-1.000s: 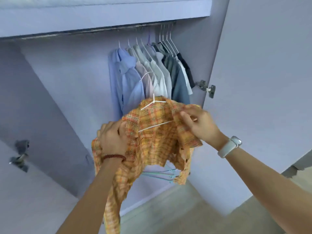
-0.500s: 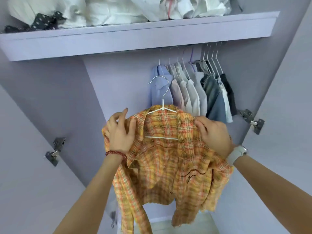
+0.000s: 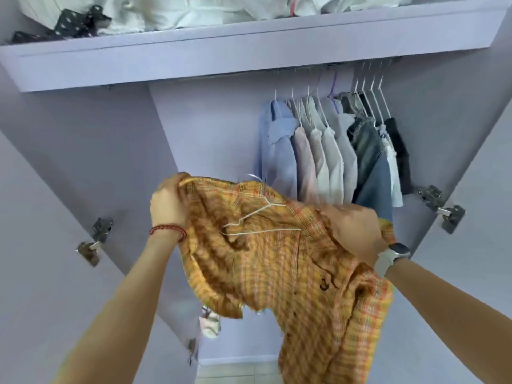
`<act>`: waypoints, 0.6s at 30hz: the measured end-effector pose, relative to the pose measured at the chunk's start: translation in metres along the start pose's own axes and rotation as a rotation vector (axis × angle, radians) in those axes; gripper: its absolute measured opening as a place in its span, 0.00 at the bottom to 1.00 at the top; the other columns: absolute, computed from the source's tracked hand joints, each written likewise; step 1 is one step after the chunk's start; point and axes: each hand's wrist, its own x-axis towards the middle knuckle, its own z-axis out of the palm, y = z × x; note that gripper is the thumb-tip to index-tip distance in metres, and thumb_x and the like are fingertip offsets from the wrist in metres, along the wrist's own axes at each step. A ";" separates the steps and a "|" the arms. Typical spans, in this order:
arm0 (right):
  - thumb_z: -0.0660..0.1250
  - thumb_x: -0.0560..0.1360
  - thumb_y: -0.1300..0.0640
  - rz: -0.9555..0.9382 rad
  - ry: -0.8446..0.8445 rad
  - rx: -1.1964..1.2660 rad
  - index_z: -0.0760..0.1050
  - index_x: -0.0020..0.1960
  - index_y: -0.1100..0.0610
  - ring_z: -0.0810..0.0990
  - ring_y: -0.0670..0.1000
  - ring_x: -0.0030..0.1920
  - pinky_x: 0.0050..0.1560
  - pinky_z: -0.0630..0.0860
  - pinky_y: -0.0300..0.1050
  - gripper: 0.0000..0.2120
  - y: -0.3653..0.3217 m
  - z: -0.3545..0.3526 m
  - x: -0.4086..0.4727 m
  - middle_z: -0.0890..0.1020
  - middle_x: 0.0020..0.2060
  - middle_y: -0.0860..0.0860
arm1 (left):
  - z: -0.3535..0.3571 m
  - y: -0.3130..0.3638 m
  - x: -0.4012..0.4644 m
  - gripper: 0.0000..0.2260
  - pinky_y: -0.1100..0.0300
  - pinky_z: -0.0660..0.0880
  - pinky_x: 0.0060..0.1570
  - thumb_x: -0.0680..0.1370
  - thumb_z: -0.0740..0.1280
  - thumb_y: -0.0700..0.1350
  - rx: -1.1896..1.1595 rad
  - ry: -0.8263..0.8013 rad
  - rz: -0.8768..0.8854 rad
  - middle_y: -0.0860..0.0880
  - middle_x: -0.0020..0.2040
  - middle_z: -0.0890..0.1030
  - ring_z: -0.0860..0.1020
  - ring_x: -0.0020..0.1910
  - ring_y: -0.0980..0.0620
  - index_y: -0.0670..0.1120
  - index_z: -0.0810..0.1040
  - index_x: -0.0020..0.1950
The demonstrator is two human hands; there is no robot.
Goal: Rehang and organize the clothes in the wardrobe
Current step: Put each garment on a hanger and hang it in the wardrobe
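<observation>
Shirts point(image 3: 329, 151) already hang on the rail; the orange plaid shirt point(image 3: 277, 259), gripped by left hand point(image 3: 169, 202) and seemingly right hand point(image 3: 352, 231), sits unevenly on its white wire hanger point(image 3: 257, 217), unhung.

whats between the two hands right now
In the head view, the orange plaid shirt spans the stretch between the left hand and the right hand, with the white wire hanger lying tilted in its collar opening.

White bedding point(image 3: 171, 12) sits bundled on the top shelf point(image 3: 221, 51); metal hinges point(image 3: 95, 241) flank the doors.
</observation>
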 end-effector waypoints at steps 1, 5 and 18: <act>0.55 0.67 0.62 0.001 -0.034 -0.028 0.80 0.33 0.57 0.72 0.50 0.18 0.22 0.57 0.34 0.15 -0.002 0.006 -0.001 0.73 0.20 0.50 | -0.002 0.000 0.003 0.15 0.51 0.70 0.51 0.74 0.57 0.30 -0.007 0.004 0.012 0.38 0.52 0.80 0.77 0.51 0.37 0.39 0.78 0.55; 0.54 0.69 0.55 0.207 -0.126 0.031 0.76 0.35 0.55 0.73 0.52 0.22 0.21 0.64 0.38 0.12 -0.010 0.028 -0.002 0.73 0.22 0.49 | -0.011 0.003 -0.008 0.13 0.57 0.68 0.40 0.75 0.59 0.32 -0.077 -0.088 0.069 0.40 0.40 0.80 0.77 0.38 0.40 0.40 0.78 0.55; 0.52 0.78 0.50 0.137 -0.020 0.222 0.81 0.44 0.58 0.79 0.52 0.25 0.25 0.75 0.41 0.20 -0.020 0.036 0.021 0.80 0.26 0.52 | 0.002 -0.034 0.002 0.28 0.48 0.60 0.66 0.73 0.58 0.63 -0.026 -0.431 0.194 0.50 0.66 0.71 0.65 0.68 0.47 0.50 0.70 0.68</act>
